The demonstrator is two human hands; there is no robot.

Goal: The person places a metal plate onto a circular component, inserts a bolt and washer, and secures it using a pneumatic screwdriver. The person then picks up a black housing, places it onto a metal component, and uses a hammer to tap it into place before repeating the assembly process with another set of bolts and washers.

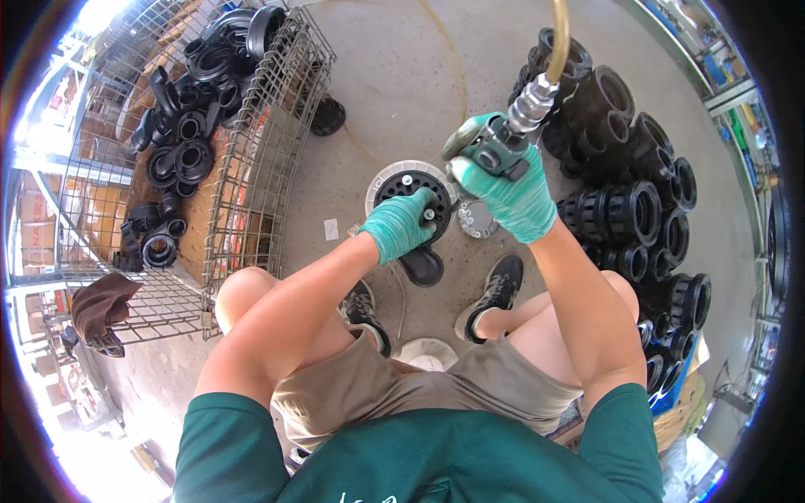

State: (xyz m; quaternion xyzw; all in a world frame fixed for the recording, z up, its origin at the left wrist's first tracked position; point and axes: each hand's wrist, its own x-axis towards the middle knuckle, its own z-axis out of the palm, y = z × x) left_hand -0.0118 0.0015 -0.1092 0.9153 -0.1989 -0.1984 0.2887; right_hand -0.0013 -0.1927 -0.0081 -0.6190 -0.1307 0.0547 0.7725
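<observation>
My left hand (401, 223), in a green-and-white work glove, lies over a black plastic fitting (387, 194) with its fingers curled against the top. The fitting is round, with a ring of holes and a rounded spout (423, 267) toward me. Two light-coloured bolt heads show on it, one bolt (429, 215) right beside my fingers. Under the fitting a pale round support (374, 188) shows its rim. Held up to the right of it, my gloved right hand (510, 191) is wrapped round an air impact wrench (496, 149). The wrench's working tip is hard to make out.
A yellowish air hose (560, 38) runs up from the wrench. Beside the fitting sits a round dish (480, 221) with small bolts. Left stands a wire mesh cage (267, 126) of black fittings. Black pipe parts (641, 210) are stacked at right. A black ring part (328, 116) lies by the cage.
</observation>
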